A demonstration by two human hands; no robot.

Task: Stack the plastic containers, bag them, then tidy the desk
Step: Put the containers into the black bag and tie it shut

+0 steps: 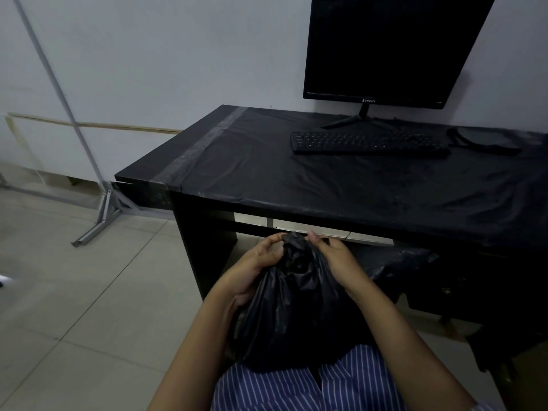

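A full black plastic bag (292, 310) rests on my lap, in front of the desk (341, 179). Its mouth is gathered into a bunch at the top. My left hand (255, 262) pinches the left side of that bunch. My right hand (333, 253) pinches the right side, thumb up. What is inside the bag is hidden by the black plastic.
The desk is covered with black plastic sheet. On it stand a dark monitor (391, 48), a black keyboard (367, 142) and a dark pouch (483, 140) at the right. Another black bag (394, 259) lies under the desk. A metal frame leg (98, 223) stands on the tiled floor at left.
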